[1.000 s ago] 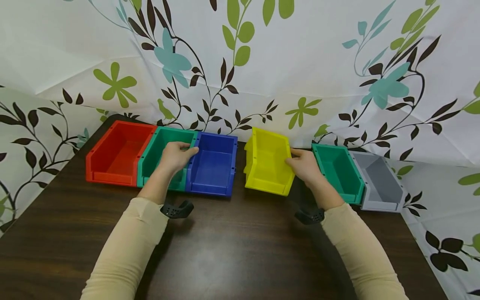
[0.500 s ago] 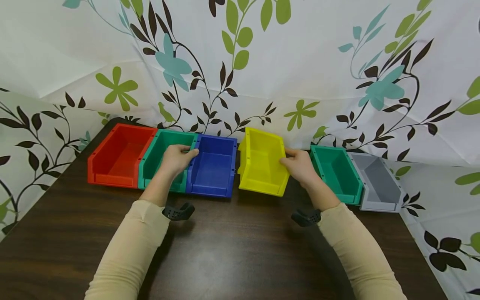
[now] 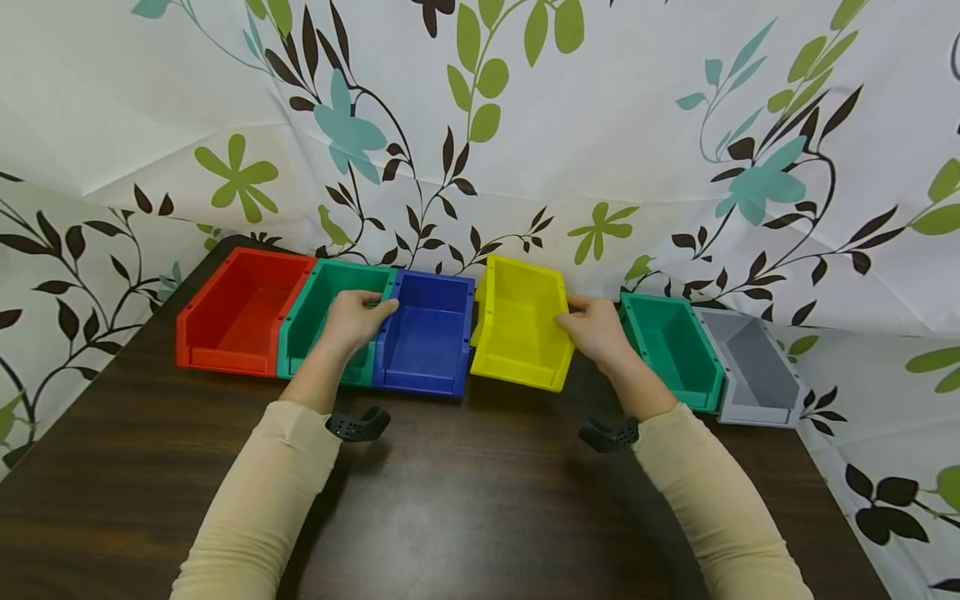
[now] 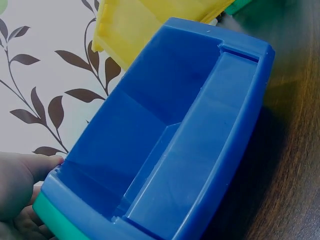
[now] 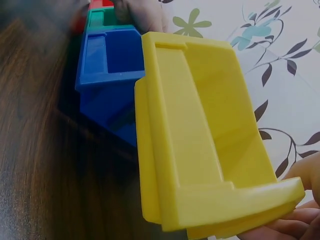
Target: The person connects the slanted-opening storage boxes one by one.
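My left hand pinches the side wall between the blue storage bin and the left green bin. The thumb lies over the blue rim, while the other fingers reach down inside the green bin. With my right hand I grip the right wall of a yellow storage bin, thumb inside and fingers outside. The yellow bin is tilted, its left side close beside the blue bin's right wall. In the right wrist view, the yellow bin looks raised off the table.
A red bin stands at the left end, against the left green one. Further right are another green bin and a grey bin, side by side. Behind the dark wooden table hangs a leaf-patterned cloth.
My right hand has brought the yellow bin leftward, narrowing the gap to the blue bin. The left hand keeps its hold in the same place.
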The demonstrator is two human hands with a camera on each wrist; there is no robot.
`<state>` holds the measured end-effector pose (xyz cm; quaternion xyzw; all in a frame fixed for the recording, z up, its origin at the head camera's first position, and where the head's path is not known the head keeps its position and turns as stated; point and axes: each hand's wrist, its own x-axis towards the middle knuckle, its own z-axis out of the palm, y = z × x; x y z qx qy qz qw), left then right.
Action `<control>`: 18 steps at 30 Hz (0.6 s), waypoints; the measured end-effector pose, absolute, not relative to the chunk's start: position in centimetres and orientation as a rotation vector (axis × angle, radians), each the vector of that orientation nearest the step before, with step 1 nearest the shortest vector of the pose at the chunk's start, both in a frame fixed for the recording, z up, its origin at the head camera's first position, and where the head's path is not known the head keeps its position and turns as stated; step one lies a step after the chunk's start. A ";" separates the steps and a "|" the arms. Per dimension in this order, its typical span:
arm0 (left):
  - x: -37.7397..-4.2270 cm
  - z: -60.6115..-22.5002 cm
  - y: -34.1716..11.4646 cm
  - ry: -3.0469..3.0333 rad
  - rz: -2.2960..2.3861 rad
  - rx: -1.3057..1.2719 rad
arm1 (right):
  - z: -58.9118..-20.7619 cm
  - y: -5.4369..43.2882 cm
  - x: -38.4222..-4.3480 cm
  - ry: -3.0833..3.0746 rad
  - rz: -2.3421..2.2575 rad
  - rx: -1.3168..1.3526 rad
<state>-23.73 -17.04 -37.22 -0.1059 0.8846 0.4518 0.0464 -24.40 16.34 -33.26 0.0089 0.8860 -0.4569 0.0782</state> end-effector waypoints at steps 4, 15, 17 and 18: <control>-23.7 -37.1 -17.1 2.703 1.375 -0.324 | -32.8 16.0 -24.2 2.708 -1.312 -0.001; -23.7 -37.0 -17.0 2.699 1.370 -0.310 | -32.4 15.7 -24.1 2.746 -1.238 -0.012; -23.7 -37.0 -17.0 2.700 1.368 -0.314 | -32.5 15.6 -24.1 2.731 -1.255 -0.012; -23.7 -37.0 -17.0 2.700 1.366 -0.317 | -32.5 15.6 -24.1 2.724 -1.263 -0.009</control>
